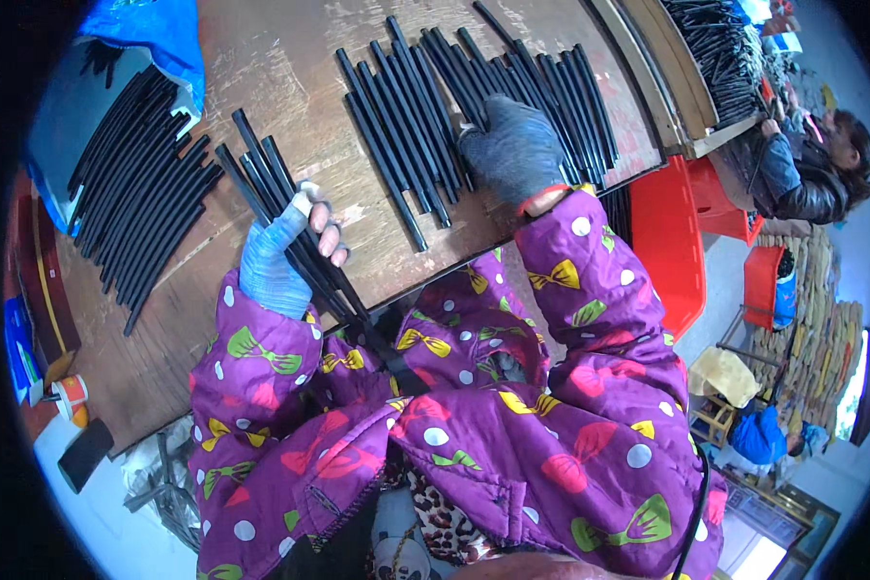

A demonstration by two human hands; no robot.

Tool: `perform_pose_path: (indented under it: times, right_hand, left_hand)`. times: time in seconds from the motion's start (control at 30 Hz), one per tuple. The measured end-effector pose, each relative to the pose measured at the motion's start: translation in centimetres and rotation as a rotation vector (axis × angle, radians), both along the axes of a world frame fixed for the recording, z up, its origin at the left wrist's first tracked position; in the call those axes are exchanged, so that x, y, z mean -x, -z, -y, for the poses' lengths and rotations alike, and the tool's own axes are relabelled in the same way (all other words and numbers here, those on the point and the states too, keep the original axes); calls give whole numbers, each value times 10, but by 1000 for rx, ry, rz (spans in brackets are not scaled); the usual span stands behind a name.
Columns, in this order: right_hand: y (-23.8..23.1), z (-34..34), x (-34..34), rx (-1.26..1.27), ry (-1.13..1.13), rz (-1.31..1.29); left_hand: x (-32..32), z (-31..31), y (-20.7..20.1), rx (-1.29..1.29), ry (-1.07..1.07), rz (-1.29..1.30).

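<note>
My left hand (280,253), in a light blue glove with bare fingertips, is closed around a small bundle of black rods (261,166). The bundle slants up and away from my lap over the table's near edge. My right hand (514,147), in a dark grey glove with a red cuff, lies on the loose black rods (396,121) spread on the table. Its fingers are curled together and point down among the rods. What they grip, if anything, is hidden under the glove.
A large pile of black rods (140,184) lies at the left by a blue plastic sheet (164,39). The wooden table (271,58) has a worn top. Red bins (662,251) stand at the right. Another person (812,169) works beside a tray of dark rods (710,58).
</note>
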State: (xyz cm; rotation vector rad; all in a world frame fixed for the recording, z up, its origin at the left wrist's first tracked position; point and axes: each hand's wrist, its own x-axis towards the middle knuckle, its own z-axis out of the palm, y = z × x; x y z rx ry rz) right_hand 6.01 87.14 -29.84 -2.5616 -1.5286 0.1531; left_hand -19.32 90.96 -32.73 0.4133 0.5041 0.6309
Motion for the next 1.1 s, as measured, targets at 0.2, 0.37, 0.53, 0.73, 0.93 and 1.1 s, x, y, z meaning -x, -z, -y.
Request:
perform_pose_path:
  times: [0.2, 0.37, 0.53, 0.73, 0.93, 1.1]
  right_hand:
    - [-21, 37, 32, -273, -137, -1012]
    - [-16, 48, 73, -60, -420, -957]
    - [-21, 52, 82, 29, -511, -727]
    - [-29, 48, 74, -242, -657, -511]
    - [-37, -26, -14, -411, -65, -290]
    - [-15, -90, -112, -133, 123, 161]
  left_hand:
    - [1, 3, -8, -50, -38, -106]
    - [-10, 1, -21, -23, -105, -140]
    - [3, -1, -12, -9, -59, -126]
    - [11, -1, -6, -29, -180, 0]
    - [19, -1, -7, -4, -250, -38]
    - [11, -4, -13, 38, -180, -58]
